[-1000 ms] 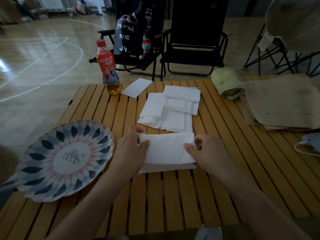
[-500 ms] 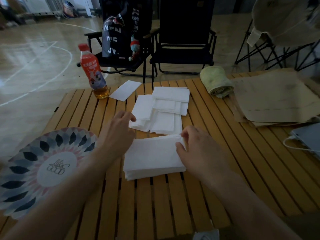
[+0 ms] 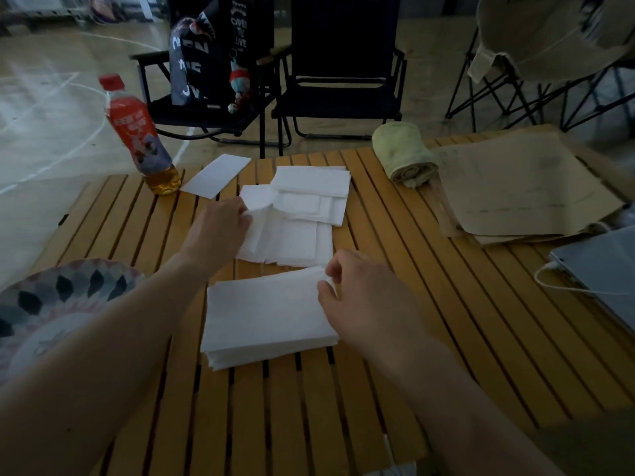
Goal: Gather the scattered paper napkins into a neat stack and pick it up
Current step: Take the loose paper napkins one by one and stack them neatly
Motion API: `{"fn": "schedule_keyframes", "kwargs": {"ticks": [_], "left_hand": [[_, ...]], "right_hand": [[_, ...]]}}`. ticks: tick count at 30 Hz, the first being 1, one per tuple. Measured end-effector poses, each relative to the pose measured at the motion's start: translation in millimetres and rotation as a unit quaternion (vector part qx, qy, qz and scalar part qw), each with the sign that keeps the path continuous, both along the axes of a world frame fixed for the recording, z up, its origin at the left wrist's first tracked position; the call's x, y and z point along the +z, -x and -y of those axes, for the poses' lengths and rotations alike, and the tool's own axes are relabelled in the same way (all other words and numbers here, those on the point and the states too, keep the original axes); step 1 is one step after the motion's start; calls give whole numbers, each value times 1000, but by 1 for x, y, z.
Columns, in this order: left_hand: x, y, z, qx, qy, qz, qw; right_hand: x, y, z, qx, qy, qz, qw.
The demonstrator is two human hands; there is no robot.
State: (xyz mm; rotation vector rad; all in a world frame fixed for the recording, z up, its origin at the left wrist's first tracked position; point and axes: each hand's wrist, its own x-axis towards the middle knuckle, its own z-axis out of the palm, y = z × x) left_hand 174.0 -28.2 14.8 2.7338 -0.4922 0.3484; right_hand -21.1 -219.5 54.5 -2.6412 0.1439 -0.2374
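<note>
A neat stack of white napkins [image 3: 266, 314] lies on the slatted wooden table [image 3: 395, 338] in front of me. My right hand [image 3: 364, 297] pinches the stack's far right corner. Beyond it, several loose napkins [image 3: 302, 214] overlap in a heap. My left hand [image 3: 220, 231] has reached the heap's left edge, and its fingers curl on the leftmost napkin there. One single napkin [image 3: 216, 175] lies apart at the table's far edge, beside the bottle.
A red-capped drink bottle [image 3: 141, 139] stands far left. A patterned plate [image 3: 51, 304] sits at the near left edge. A rolled green towel [image 3: 403, 154], brown paper sheets [image 3: 522, 187] and a cabled laptop [image 3: 604, 266] fill the right side. Dark folding chairs [image 3: 340, 77] stand behind.
My left hand left the stack's left side and moved forward to the heap of loose napkins. My right hand stayed at the stack's right corner.
</note>
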Motion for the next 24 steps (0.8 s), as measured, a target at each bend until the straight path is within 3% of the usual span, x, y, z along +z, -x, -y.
{"fn": "schedule_keyframes", "kwargs": {"ticks": [4, 8, 9, 11, 13, 16, 18, 22, 24], "left_hand": [[22, 24, -11, -3, 78, 125, 989], [60, 84, -11, -69, 145, 229, 960], [65, 102, -10, -93, 152, 245, 953], [67, 138, -7, -153, 150, 238, 947], [62, 164, -4, -220, 145, 181, 948], [50, 185, -2, -269, 113, 79, 953], [44, 192, -5, -241, 137, 8, 961], [44, 196, -10, -119, 218, -65, 966], [47, 195, -11, -110, 249, -88, 958]], "right_hand": [[0, -2, -2, 1, -45, -16, 999], [5, -8, -13, 5, -264, -48, 963], [7, -10, -17, 13, -363, -73, 929], [12, -11, -24, 30, -567, -138, 812], [14, -9, -28, 45, -684, -169, 708], [12, -5, -28, -16, -754, -164, 636], [9, -1, -26, -42, -752, -157, 639], [10, 6, -27, -15, -699, -148, 699], [11, 8, -31, 11, -667, -156, 728]]}}
